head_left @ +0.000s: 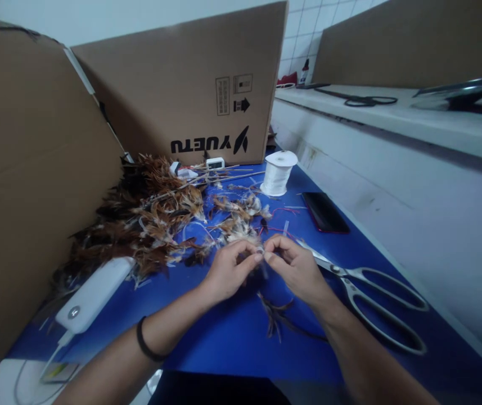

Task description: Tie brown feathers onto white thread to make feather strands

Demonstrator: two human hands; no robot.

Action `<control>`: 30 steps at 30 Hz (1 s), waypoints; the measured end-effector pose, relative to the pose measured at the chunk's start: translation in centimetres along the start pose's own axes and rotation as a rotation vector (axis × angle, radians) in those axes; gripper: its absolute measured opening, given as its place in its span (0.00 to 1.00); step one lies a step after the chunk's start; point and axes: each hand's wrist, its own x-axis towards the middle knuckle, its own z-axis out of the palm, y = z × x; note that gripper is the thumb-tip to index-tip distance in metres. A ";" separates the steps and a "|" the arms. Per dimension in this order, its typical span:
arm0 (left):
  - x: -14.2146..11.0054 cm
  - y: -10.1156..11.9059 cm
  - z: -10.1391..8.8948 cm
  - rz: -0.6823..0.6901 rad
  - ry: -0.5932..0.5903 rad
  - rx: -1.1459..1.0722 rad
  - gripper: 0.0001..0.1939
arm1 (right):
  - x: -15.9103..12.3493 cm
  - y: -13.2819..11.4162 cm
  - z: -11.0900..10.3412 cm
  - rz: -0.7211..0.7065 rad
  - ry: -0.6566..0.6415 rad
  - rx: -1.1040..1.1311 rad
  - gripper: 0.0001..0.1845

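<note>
My left hand [231, 269] and my right hand [293, 267] meet over the blue table, thumb and forefinger of each pinched together. A small whitish piece shows between their fingertips, mostly hidden and too small to name. Pale and brown feathers [241, 229] lie just beyond my left fingers; whether they join the pinched piece I cannot tell. Dark, thin feathers [275, 315] are below my hands, between the forearms. Close to my right hand, large metal scissors [346, 273] lie with blades toward it.
A big heap of brown feathers [152, 225] covers the left side, beside a white power bank [95, 295] with a cable. Behind stand a white spool [278, 174] and a cardboard box [156, 84]. A dark phone [325, 212] lies right. Another cardboard panel [25, 169] rises at left.
</note>
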 end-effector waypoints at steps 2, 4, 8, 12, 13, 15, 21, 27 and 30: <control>-0.3 0.0 0.1 0.006 0.005 -0.011 0.13 | -0.1 0.1 0.0 0.005 -0.026 -0.018 0.04; -0.8 0.0 -0.1 -0.009 0.007 -0.017 0.13 | -0.2 0.2 0.1 0.005 -0.039 -0.038 0.04; -2.1 -0.5 -1.5 -0.002 -0.029 0.092 0.15 | -0.3 0.5 0.5 -0.011 -0.046 -0.055 0.03; -2.8 -2.6 -4.3 0.220 0.055 0.530 0.12 | -0.2 1.1 0.8 0.002 0.000 -0.079 0.06; -2.9 -3.3 -5.1 0.279 0.066 0.605 0.10 | -0.2 1.2 0.8 0.000 0.014 -0.092 0.07; -3.1 -4.8 -6.8 0.340 0.077 0.749 0.08 | -0.2 1.5 0.8 -0.014 0.033 -0.121 0.08; -3.7 -7.4 -12.7 0.202 0.112 1.036 0.06 | -0.2 1.7 0.8 -0.033 0.033 -0.198 0.09; -4.0 -7.7 -18.1 0.018 0.210 1.166 0.08 | -0.2 1.4 1.0 -0.043 0.017 -0.254 0.06; -4.0 -7.2 -19.1 -0.014 0.221 1.165 0.14 | -0.2 1.3 1.0 -0.045 0.013 -0.267 0.06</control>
